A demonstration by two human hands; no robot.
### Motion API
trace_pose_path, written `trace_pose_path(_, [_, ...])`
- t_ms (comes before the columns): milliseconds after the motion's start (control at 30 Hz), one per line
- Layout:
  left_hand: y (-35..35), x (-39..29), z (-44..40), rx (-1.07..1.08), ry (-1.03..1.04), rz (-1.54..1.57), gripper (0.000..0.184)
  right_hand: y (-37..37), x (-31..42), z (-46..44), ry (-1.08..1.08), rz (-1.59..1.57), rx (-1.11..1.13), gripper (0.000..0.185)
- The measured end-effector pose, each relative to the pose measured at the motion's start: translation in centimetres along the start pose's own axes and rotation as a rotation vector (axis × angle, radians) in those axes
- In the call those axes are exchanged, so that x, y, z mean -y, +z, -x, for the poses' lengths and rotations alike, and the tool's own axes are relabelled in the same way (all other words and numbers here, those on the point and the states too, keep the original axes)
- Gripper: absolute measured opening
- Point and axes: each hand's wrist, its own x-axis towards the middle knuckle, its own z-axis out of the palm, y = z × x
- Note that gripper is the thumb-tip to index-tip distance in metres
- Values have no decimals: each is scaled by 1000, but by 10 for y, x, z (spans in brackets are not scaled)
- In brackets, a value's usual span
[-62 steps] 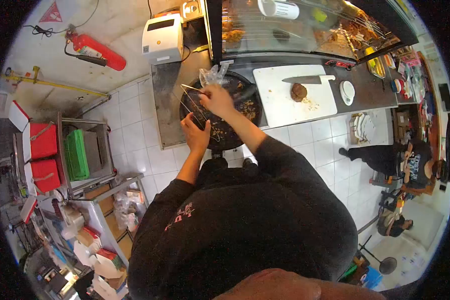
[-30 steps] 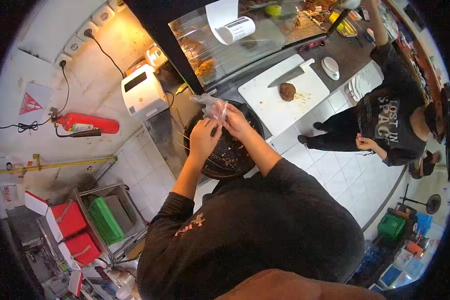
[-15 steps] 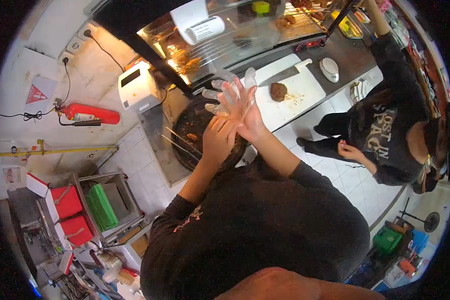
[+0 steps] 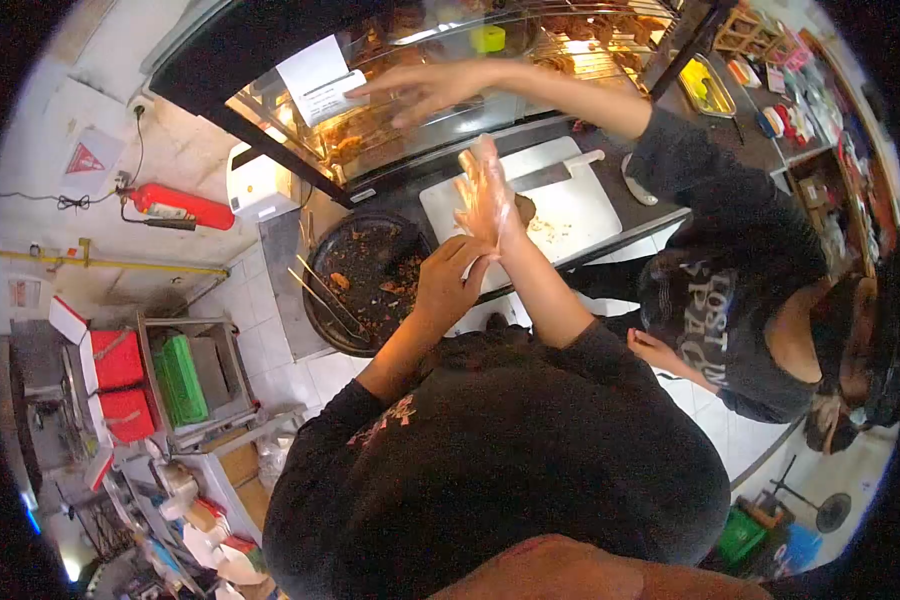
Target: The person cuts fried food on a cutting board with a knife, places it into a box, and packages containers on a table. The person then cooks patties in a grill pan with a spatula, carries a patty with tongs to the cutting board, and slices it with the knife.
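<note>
The left hand (image 4: 448, 278) is at the right wrist, its fingers seeming to pinch the cuff of a clear glove (image 4: 489, 203). The glove covers the right hand (image 4: 498, 222), fingers outstretched and slightly apart; its long axis runs forward from the left fingers, which sit nearest the cuff. To the left is a round black pan (image 4: 397, 240) with crumbs. Beyond the right hand, a white board (image 4: 595, 205) carries a knife (image 4: 550, 174) and a partly hidden brown lump (image 4: 525, 209). Farther off, a co-worker's hand (image 4: 425, 90) stretches across a glass case (image 4: 470, 124).

The left hand (image 4: 448, 282) pinches the right hand's (image 4: 495, 215) clear glove (image 4: 485, 180). A black tray (image 4: 370, 262) lies at nine o'clock, a white board (image 4: 588, 212) at two.
</note>
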Motion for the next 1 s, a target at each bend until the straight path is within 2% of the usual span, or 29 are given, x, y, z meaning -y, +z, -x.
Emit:
trace_pose_path(33, [0,0,3,1,-3,14,7,4,-2,-12,-3,76,-63,90])
trace_pose_path(100, [-4,1,8,-9,-15,19,7,6,-1,-5,92,14,-129,84])
trace_pose_path(133, [-10,2,11,71,-52,56,7,-5,-11,-9,90,-113,-108,79])
trace_pose_path(167, [-14,4,13,147,-87,95,7,-20,-30,-15,96,-105,-96,79])
trace_pose_path(200, [-17,7,17,134,-92,90,7,-37,-56,-22,129,-235,18,76])
trace_pose_path(267, [-21,14,22,345,-31,76,9,-22,-46,-5,266,-279,19,73])
trace_pose_path(400, [-22,9,25,352,-59,175,8,-18,-41,5,197,-280,25,87])
trace_pose_path(433, [-15,8,29,310,-160,168,8,-22,-40,3,184,-274,44,90])
trace_pose_path(467, [-8,8,32,263,-258,158,9,-24,-38,-1,184,-387,-9,90])
trace_pose_path(500, [-2,7,34,256,-260,154,9,-24,-34,-4,185,-500,-60,90])
trace_pose_path(533, [4,6,35,269,-229,226,7,-24,-28,-7,230,-586,-143,81])
trace_pose_path(567, [11,6,36,282,-196,297,5,-25,-25,-11,235,-583,-134,81])
trace_pose_path(600, [14,6,30,289,80,208,6,-26,-22,-14,224,-498,-109,70])
trace_pose_path(633, [13,2,31,287,78,208,6,-27,-21,-15,210,-415,-88,62])
trace_pose_path(667, [13,-3,32,269,-45,256,7,-28,-19,-17,159,-304,-137,54])
trace_pose_path(700, [13,-8,30,252,-166,306,8,-32,-18,-18,155,-300,-139,54])
trace_pose_path(800, [4,3,24,156,-199,168,9,-47,-20,-14,127,-241,-162,54])
trace_pose_path(1000, [-12,-1,18,185,-225,176,8,-68,-28,-6,170,-324,-266,59])
